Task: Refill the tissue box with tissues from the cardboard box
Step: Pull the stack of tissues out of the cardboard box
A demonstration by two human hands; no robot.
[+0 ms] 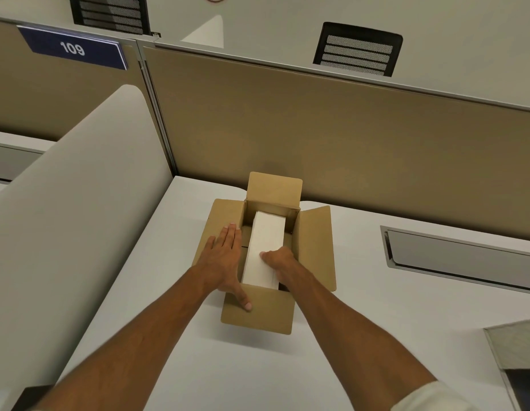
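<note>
While the brown corrugated cardboard box [266, 262] stands open on the white desk [361, 336], this moment falls in the picking-up step.

Landmark: the cardboard box, all four flaps folded outward, just in front of the tan fabric partition [332, 137].

Tissues: a tall white rectangular stack of tissues [265, 247] stands inside the box, its top above the rim; it fills the middle and leaves a gap along the left inner wall.

Left hand [225, 256]: spread flat, palm down, pressing on the box's left flap, thumb reaching onto the near flap; it grips nothing and appears to steady the box.

Right hand [280, 261]: curled around the near right side of the stack, thumb on top; the fingers are hidden below the rim, so how firm the grip is cannot be told.

Tissue box: possibly the grey metallic object [515, 360] at the frame edge, well right of the cardboard box; this cannot be confirmed.

Step in hand: taking hold of the stack, judged from the hand's position.

Next move: likely a straight upward lift, holding the loose sheets together while the left hand holds the box down.
</note>
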